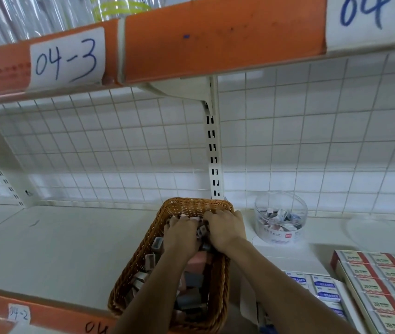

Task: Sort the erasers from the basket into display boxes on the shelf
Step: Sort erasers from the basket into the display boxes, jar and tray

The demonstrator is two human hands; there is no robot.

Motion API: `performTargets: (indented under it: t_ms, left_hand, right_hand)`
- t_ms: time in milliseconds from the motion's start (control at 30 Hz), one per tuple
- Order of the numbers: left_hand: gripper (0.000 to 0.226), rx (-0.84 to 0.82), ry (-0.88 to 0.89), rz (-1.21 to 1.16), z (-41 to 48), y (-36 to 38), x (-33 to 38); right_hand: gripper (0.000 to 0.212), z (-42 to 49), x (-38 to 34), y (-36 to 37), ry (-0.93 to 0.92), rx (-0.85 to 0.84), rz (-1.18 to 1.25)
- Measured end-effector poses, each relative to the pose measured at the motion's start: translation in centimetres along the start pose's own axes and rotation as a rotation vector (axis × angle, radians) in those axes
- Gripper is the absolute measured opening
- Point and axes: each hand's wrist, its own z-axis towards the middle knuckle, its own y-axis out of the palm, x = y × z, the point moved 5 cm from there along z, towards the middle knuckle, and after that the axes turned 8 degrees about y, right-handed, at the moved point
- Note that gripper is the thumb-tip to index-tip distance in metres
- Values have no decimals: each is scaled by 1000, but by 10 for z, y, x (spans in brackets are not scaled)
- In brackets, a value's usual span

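Head view: picking step, the early part of each sort cycle. Both hands are down in the wicker basket (129,266), which sits on the white shelf (59,249), and nothing is lifted out yet. The left hand (182,233) and right hand (226,227) sit side by side at the far end of the basket, almost touching. The left fingers (176,221) are curled down over pale erasers just under and ahead of them. The right fingers (212,214) are bent at the knuckles and dip behind the far rim area. The fingertips of both hands are buried in the pile, so I cannot tell whether either hand really pinches an eraser or just rakes through. A small grey-sleeved eraser (202,231) stands tilted in the gap between the two hands, touching or nearly touching both. The rest of the erasers (197,261), pink and grey blocks, lie loose behind the fingers, under the wrists and forearms, toward the near end of the basket. Targets are all to the right of the right fingers: a clear round tub (280,232) near them, already holding some small erasers, then blue-printed eraser packs (324,286) and a red-and-white display box (381,288) further right and nearer the camera. My read of the next move: close on one type only, lift clear of the basket wall, carry right, match by wrapper. Risk: grabbing mixed types in one handful.
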Motion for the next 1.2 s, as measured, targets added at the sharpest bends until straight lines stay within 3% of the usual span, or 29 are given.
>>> performTargets:
  t_ms: [200, 300, 400, 533, 633, 700, 900, 1033, 1200]
  left_hand:
    - [22, 59, 76, -119, -2, -6, -4]
    - [28, -106, 204, -208, -11, -1, -1]
    - [33, -288, 210, -314, -18, 1, -2]
    - [63, -521, 236, -291, -22, 5, -9]
    - [36, -348, 198, -474, -22, -3, -2]
    - [27, -235, 233, -451, -21, -11, 4]
    - [20, -172, 284, -418, -21, -10, 3]
    - [46, 16, 292, -500, -15, -16, 0]
    - [25, 155, 236, -568, -20, -31, 2]
  right_hand:
    - [33, 0, 3, 3, 40, 4, 19]
    - [40, 2, 4, 5, 66, 22, 41]
    - [37, 3, 5, 6, 80, 48, 68]
    - [34, 4, 6, 7, 80, 45, 76]
    - [37, 4, 6, 7, 78, 38, 92]
    - [36, 4, 8, 7, 77, 39, 110]
    - [33, 3, 9, 5, 99, 72, 189]
    - [23, 0, 10, 3, 105, 104, 255]
    - [30, -8, 15, -5, 70, 147, 413]
